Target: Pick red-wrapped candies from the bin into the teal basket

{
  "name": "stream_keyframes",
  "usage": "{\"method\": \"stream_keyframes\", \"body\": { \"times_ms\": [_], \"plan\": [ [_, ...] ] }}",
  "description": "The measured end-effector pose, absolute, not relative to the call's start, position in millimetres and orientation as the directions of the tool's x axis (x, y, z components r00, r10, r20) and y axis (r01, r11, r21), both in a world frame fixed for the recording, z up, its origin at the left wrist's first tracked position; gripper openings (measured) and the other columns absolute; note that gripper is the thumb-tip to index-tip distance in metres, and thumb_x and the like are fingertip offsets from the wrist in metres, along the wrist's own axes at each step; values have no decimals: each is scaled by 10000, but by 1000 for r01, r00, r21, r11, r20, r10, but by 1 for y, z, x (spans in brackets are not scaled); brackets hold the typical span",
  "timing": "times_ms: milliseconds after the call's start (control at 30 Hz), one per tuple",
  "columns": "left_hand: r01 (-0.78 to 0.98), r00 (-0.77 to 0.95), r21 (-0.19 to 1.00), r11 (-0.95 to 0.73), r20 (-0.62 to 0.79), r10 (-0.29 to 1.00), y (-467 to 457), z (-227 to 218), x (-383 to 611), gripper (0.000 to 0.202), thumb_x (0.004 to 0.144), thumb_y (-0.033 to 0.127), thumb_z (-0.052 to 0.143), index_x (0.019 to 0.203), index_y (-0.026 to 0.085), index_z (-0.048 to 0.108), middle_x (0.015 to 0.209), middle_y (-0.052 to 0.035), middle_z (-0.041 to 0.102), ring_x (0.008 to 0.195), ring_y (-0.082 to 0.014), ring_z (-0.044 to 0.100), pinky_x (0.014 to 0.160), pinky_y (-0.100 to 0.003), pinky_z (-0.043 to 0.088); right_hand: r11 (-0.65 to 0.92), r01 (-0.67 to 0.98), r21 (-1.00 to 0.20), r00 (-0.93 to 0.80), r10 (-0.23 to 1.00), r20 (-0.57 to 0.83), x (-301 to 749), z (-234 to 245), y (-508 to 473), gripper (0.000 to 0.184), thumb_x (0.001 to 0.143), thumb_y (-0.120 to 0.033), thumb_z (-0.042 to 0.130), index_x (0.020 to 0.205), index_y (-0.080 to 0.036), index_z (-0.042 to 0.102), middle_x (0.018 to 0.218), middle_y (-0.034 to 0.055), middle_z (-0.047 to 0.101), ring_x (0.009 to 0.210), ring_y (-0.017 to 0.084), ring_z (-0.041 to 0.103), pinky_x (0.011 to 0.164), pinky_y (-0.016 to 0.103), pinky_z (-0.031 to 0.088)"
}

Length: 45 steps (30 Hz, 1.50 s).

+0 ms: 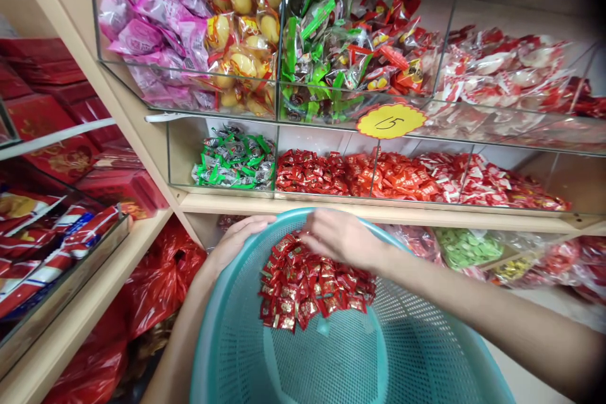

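Note:
A large turquoise plastic basket (326, 363) with mesh walls is tilted towards me, just below the candy shelves. Heaped against its far side are red-and-gold wrapped candies (307, 284). My left hand (239, 240) grips the basket's rim at the upper left, fingers lying along it. Over the top of the candy heap is my right hand (343, 238), its fingers pointing left and down. Motion smears those fingers, and whether they hold any candies is not visible.
Clear bins of wrapped sweets (312, 170) line the shelf behind the basket, with larger packets (184, 19) above. A yellow price tag (391, 120) reads 15. At left stand red boxes (52, 132) and a red plastic bag (161, 278); bagged candies (468, 246) lie lower right.

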<state>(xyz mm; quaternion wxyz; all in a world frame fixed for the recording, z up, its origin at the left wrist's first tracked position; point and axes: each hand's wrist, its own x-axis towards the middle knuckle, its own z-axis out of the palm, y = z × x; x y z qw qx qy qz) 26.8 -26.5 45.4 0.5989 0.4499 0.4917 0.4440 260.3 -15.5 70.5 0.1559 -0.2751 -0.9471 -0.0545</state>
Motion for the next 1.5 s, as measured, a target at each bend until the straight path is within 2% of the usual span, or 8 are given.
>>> {"method": "stream_keyframes", "body": {
  "times_ms": [167,333,567,833,967,1233,1367,1500],
  "plan": [
    [-127,123,964,234,-218,968,-26,43,27,253,676,324,674,894,210,734,1002,-33,737,965,-226,625,888,-319,439,543,827,-149,-448,794,411,239,92,68,253,927,-312,399,997,-168,595,954,84,609,868,174,547,716,278,399],
    [-137,133,962,236,-219,967,-24,42,25,268,667,323,682,896,192,732,978,-28,744,907,-201,632,807,-278,452,348,920,-181,-336,937,95,234,86,108,301,866,-403,513,811,-160,683,789,101,666,728,188,582,640,276,388],
    [-135,156,960,247,-226,962,-22,40,23,297,673,317,688,939,193,726,936,-15,749,897,-185,635,782,-253,445,475,847,-238,-483,875,26,246,80,113,187,836,-282,572,815,-168,718,783,46,685,688,123,553,643,224,373],
    [-108,144,972,209,-192,971,-23,40,24,271,672,314,678,913,203,733,968,-15,749,982,-218,626,827,-278,444,543,709,-450,-442,839,316,267,97,85,282,875,-299,502,911,-114,711,793,65,692,707,146,577,682,264,418],
    [-62,131,982,177,-167,977,-26,45,26,250,678,301,657,901,219,739,1010,-12,745,1027,-227,617,859,-290,443,602,594,-534,-459,798,390,289,114,31,292,878,-337,509,1010,-139,677,974,80,683,843,164,610,769,302,468],
    [0,109,991,131,-130,986,-25,46,27,243,659,313,660,870,234,752,1073,-18,729,1105,-249,584,960,-324,407,663,560,-496,-698,700,147,317,60,-63,365,924,-305,419,1263,-209,513,1078,97,578,967,194,577,861,370,488],
    [-17,106,993,121,-118,987,-25,45,26,238,659,310,661,863,231,754,1084,-19,724,1121,-238,572,973,-305,397,632,618,-468,-741,667,-77,322,30,-79,358,921,-244,375,1246,-171,503,1080,116,548,929,191,591,811,350,506],
    [-47,114,987,154,-148,982,-26,47,26,274,670,325,669,911,217,744,1056,-31,732,1115,-247,575,952,-316,409,615,661,-430,-728,664,-170,320,23,-83,307,887,-196,389,1144,-139,548,1047,119,557,886,190,598,768,331,500]
  ]
}}
